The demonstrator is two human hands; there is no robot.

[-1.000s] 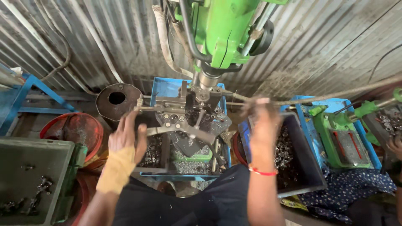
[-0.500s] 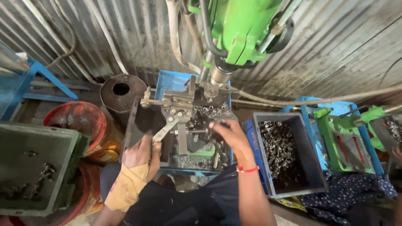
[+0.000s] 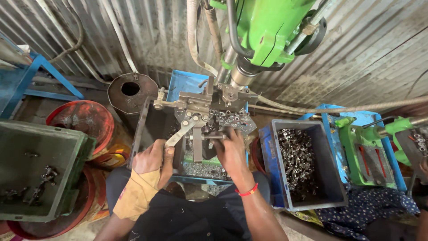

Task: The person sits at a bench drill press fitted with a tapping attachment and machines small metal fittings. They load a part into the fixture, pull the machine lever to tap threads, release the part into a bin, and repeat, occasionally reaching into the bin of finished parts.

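Clamp lever (image 3: 180, 131), a grey metal arm, slants down from the steel fixture (image 3: 209, 100) under the green drill press (image 3: 267, 27). Our left hand (image 3: 151, 156), wrist wrapped in tan cloth, is clenched around the lever's lower end. Our right hand (image 3: 229, 149), with a red band at the wrist, has its fingers closed on a small metal part at the fixture's front. Just beside that hand, on the right, a blue-grey crate (image 3: 321, 187) holds many small metal pieces.
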